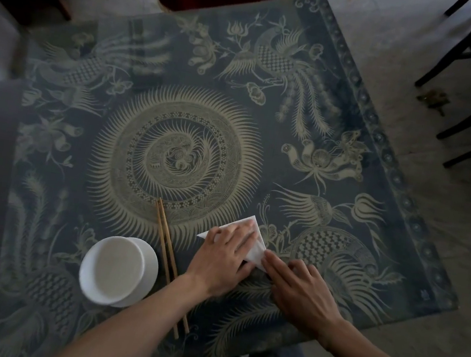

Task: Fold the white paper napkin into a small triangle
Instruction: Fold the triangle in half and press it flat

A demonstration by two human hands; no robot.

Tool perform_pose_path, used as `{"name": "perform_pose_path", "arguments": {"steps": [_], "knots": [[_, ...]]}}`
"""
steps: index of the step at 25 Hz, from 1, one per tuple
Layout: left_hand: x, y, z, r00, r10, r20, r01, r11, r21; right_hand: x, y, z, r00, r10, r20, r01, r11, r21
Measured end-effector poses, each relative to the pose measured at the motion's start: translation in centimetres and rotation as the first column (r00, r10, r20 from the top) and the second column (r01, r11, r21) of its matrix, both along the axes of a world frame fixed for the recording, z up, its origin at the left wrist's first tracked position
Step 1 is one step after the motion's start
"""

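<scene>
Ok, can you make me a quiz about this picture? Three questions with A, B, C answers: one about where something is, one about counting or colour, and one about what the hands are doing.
1. Where do the chopsticks lie?
A. Between the bowl and the napkin
B. Inside the bowl
C. On top of the napkin

2. How many bowls are on the table?
A. One
B. Two
C. Three

3. What are the hands doing to the napkin?
A. Lifting it in the air
B. Pressing it flat on the table
C. Tearing it apart

Answers:
1. A, the chopsticks lie to the right of the white bowl and to the left of the napkin.
2. A, only one white bowl shows.
3. B, the left hand lies flat on the napkin and the right hand touches its near corner with straight fingers.
</scene>
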State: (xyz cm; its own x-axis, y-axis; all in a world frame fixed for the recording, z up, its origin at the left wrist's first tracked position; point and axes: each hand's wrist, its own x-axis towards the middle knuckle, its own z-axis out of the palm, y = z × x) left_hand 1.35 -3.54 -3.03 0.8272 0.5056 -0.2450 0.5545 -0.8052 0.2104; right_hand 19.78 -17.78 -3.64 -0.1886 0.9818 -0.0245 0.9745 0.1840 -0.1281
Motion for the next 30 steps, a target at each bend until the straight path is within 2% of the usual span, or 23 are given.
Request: {"name": "perform_pose_path", "arguments": {"steps": [9, 12, 15, 22, 30], "knots": [[0.8, 0.9, 0.1, 1.0, 0.013, -0.004, -0.013, 1.0, -0.018, 0.0, 0.8, 1.2, 1.0, -0.018, -0.016, 0.017, 0.996, -0.089], [0.9, 1.0, 0.4, 1.0, 0.004, 0.015, -0.004, 1.0, -0.013, -0.1, 3.1, 1.9, 0.989, -0.138, -0.058, 0.133, 0.987, -0.087], [0.1, 1.1, 0.5, 0.999, 0.024, 0.036, -0.026, 0.999, 0.038, -0.9, 6.2, 2.3, 0.969, -0.246, -0.008, 0.242, 0.956, -0.164], [-0.9, 0.6, 0.3, 0.995, 0.086, -0.053, -0.088, 0.996, -0.028, -1.3, 8.5, 0.9, 0.972, -0.204, 0.118, 0.232, 0.917, -0.326], [-3.7, -0.1, 0.9, 0.978, 0.174, -0.114, -0.178, 0.984, -0.025, -1.2, 8.3, 1.0, 0.956, -0.284, 0.072, 0.292, 0.902, -0.318]]}}
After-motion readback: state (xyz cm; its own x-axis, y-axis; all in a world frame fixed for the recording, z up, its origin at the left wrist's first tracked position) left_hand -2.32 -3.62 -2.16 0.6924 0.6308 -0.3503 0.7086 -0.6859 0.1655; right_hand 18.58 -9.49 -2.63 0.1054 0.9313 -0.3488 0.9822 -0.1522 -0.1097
